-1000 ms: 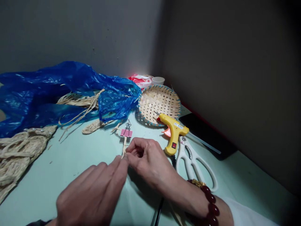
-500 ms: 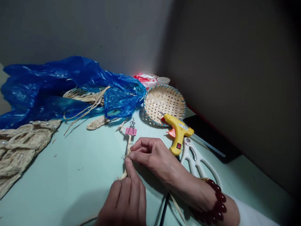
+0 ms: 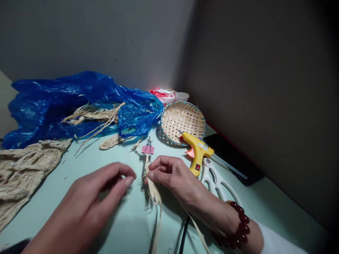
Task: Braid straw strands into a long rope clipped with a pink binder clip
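Note:
A pink binder clip grips the far end of a bundle of pale raffia strands on the table. My right hand, with a dark red bead bracelet at the wrist, pinches the bundle between thumb and forefinger just below the clip. Loose strands trail from the pinch toward the front edge. To the left of the bundle is my left hand, apart from it, its fingers curved and a gap between thumb and forefinger; nothing shows in it.
A yellow glue gun leans by a woven bamboo basket. White scissors lie beside my right forearm, with a black flat object beyond. At the left are a blue plastic bag holding raffia and a braided raffia piece.
My left hand has come off the raffia and moved left, its fingers parting. The strands below my right hand's pinch now show. My right hand keeps its pinch; the view has shifted slightly.

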The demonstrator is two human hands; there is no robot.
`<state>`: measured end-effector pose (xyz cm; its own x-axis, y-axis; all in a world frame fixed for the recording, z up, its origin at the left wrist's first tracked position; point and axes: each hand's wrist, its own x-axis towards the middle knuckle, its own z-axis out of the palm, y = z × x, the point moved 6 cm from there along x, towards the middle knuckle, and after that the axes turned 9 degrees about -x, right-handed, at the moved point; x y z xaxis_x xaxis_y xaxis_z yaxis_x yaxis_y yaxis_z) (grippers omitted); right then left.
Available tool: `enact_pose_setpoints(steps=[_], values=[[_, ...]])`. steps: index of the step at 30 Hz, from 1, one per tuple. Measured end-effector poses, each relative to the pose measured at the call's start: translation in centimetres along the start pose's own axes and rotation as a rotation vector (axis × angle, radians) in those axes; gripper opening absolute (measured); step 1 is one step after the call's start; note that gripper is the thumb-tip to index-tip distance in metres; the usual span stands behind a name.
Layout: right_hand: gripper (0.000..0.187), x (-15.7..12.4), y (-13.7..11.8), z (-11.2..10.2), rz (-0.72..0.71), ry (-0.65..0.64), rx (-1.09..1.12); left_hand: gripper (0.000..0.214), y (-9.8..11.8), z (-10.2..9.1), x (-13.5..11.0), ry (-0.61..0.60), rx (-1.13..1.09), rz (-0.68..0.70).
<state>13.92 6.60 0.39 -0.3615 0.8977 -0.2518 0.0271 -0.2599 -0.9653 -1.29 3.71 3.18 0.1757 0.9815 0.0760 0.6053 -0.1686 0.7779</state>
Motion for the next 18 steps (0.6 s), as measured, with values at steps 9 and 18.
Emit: enact_pose_setpoints(steps=[9, 18], values=[[0.005, 0.0, -0.4, -0.2, -0.146, 0.029, -0.363, 0.015, -1.4, 4.4, 2.2, -0.3, -0.744, -0.42], [0.015, -0.6, -1.5, -0.2, -0.169, 0.057, -0.773, 0.014, -1.3, 3.6, 2.3, -0.362, -0.571, -0.329]])
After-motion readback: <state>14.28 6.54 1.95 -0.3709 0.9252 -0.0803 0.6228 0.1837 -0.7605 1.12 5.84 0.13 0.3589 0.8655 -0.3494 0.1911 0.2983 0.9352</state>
